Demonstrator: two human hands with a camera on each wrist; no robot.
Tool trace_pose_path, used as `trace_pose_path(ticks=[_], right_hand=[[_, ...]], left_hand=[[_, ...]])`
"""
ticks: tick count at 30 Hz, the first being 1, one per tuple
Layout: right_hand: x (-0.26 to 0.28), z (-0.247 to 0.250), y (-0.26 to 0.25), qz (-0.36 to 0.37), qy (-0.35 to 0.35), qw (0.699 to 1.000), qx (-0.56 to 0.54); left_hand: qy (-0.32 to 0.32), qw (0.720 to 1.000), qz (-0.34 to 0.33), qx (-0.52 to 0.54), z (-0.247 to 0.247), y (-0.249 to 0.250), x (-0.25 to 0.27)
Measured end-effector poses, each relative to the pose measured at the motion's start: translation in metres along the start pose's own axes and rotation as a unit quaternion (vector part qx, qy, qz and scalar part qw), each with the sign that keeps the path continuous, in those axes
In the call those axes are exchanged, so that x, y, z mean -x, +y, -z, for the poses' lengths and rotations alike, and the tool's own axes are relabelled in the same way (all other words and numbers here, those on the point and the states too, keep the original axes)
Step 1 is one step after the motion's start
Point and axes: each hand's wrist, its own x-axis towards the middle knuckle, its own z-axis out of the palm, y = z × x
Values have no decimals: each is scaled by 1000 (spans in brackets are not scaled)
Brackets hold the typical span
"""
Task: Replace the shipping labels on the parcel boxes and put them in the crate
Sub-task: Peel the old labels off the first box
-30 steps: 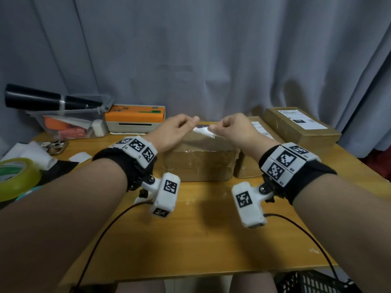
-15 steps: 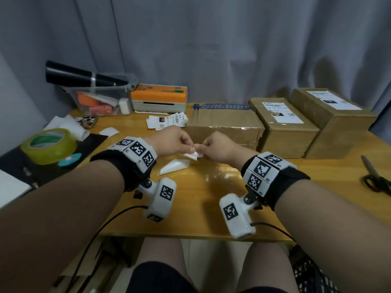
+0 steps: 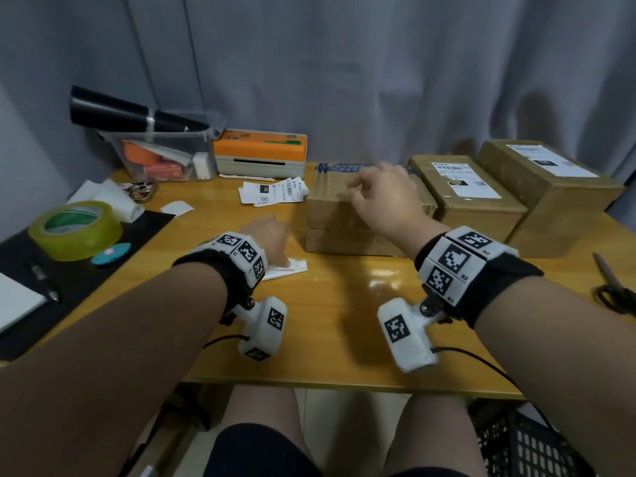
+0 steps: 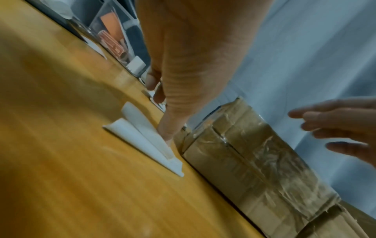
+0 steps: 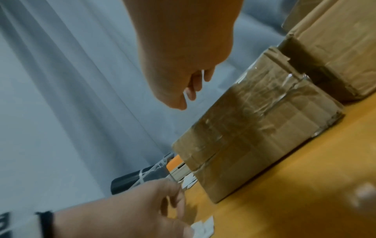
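A bare brown parcel box (image 3: 339, 232) wrapped in clear tape stands mid-table with no label on top. My right hand (image 3: 378, 192) hovers over its top, fingers loosely spread and holding nothing; the right wrist view shows it just above the box (image 5: 254, 128). My left hand (image 3: 266, 235) is down on the table to the box's left. Its thumb (image 4: 167, 136) presses on a folded white peeled label (image 4: 142, 138), also seen in the head view (image 3: 292, 268). A pile of printed shipping labels (image 3: 272, 192) lies behind the left hand. A black crate (image 3: 526, 442) sits on the floor at lower right.
Two labelled boxes (image 3: 468, 191) (image 3: 550, 187) stand right of the bare one. Scissors (image 3: 616, 287) lie at the right edge. An orange label printer (image 3: 260, 154), a clear bin (image 3: 161, 156) and a tape roll (image 3: 75, 228) fill the back left. A black mat (image 3: 86, 277) with a pen is at left.
Both hands were pinching the peeled label together in front of the box. The left hand has laid it on the table; the right hand has let go and moved over the bare box.
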Motion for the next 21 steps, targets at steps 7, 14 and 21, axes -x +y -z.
trace_pose_path(ticks=[7,14,21], right_hand=[[-22,-14,33,-29,-214,970,113],[-44,-7,35,-72,-185,980,17],[-69,-34,-12,-65,-269,934,224]], left_hand=[[-44,996,-37,72,21,-6,-13],[67,996,-1,58,45,-20,-49],[67,996,28,49,51,-27,-102]])
